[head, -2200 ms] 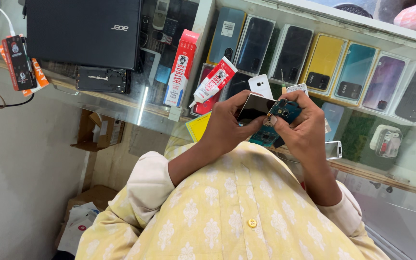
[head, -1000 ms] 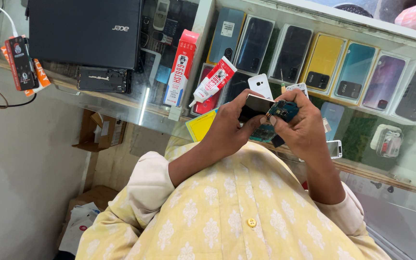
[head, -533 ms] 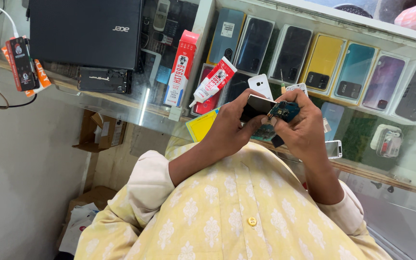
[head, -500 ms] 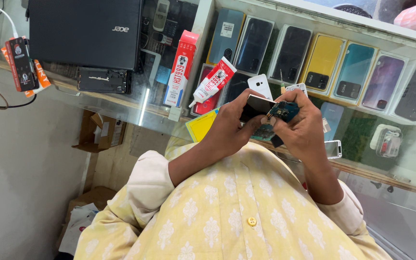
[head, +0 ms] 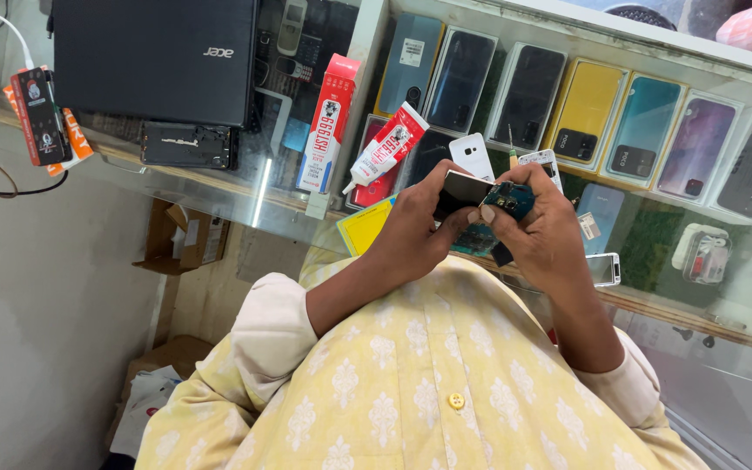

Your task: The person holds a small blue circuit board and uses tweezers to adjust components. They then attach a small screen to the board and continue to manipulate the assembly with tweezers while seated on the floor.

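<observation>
Both hands meet above the near edge of the glass-topped bench [head: 219, 187]. The left hand [head: 415, 235] has its grip closed on a small dark rectangular phone part with a pale shiny edge [head: 461, 190], thumb beneath and fingers curled over its top. The right hand [head: 550, 239] pinches a small blue-green circuit board [head: 508, 198] between thumb and forefinger, held right against that part. Both pieces are in the air, clear of the glass.

The board looks thin, light and stiff, and probably fragile: best held by its bare edges, away from the mounted components. The dark part seems smooth and could slip, so a hold across its long sides suits it.

On the bench towards the far edge lie a red and white glue tube [head: 385, 150] and its upright red and white carton [head: 328, 122], a white phone back cover [head: 472, 157], and, near the left corner, a closed black laptop [head: 154, 57]. Boxed phones [head: 585, 109] lie in a row under the glass.
</observation>
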### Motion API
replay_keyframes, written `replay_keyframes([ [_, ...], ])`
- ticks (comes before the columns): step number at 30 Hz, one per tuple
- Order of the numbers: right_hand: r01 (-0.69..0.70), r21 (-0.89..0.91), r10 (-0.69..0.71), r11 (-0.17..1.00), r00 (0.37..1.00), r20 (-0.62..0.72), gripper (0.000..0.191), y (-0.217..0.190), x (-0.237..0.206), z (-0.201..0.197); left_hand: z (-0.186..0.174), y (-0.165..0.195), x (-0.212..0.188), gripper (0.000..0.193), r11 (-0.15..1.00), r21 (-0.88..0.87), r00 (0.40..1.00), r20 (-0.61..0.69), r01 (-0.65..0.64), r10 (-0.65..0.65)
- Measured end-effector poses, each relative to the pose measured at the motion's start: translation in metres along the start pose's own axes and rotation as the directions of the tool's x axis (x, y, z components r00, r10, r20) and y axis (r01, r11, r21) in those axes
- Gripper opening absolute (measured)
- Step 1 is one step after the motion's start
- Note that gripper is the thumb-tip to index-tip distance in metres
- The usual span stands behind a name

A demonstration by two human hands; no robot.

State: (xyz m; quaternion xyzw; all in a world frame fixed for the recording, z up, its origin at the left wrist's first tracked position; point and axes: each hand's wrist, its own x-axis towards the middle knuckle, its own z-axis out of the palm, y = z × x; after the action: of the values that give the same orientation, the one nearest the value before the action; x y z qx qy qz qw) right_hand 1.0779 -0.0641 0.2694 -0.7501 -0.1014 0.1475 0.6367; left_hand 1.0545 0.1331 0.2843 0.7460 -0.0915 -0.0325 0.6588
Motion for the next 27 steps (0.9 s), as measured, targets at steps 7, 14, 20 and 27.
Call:
replay_keyframes([
  [7,0.093,0.27,-0.113,0.958,0.992,0.057,0.042,-0.003,-0.001,0.004,0.001,0.006,0.0,0.027,0.996,-0.002,0.996,-0.036,0.087,-0.087],
  [14,0.091,0.427,-0.142,0.9,0.986,0.09,0.049,-0.011,-0.002,0.006,0.003,0.01,-0.002,0.032,0.999,0.019,0.997,-0.072,-0.028,0.03],
  [20,0.101,0.475,-0.169,0.874,0.98,0.103,0.05,-0.014,-0.004,0.008,0.004,0.006,-0.003,0.03,1.0,-0.015,0.996,-0.084,-0.026,0.024],
  [27,0.104,0.515,-0.163,0.851,0.984,0.07,0.044,-0.009,-0.004,0.009,0.004,-0.006,-0.003,0.027,0.993,-0.114,0.998,-0.054,0.02,-0.027],
])
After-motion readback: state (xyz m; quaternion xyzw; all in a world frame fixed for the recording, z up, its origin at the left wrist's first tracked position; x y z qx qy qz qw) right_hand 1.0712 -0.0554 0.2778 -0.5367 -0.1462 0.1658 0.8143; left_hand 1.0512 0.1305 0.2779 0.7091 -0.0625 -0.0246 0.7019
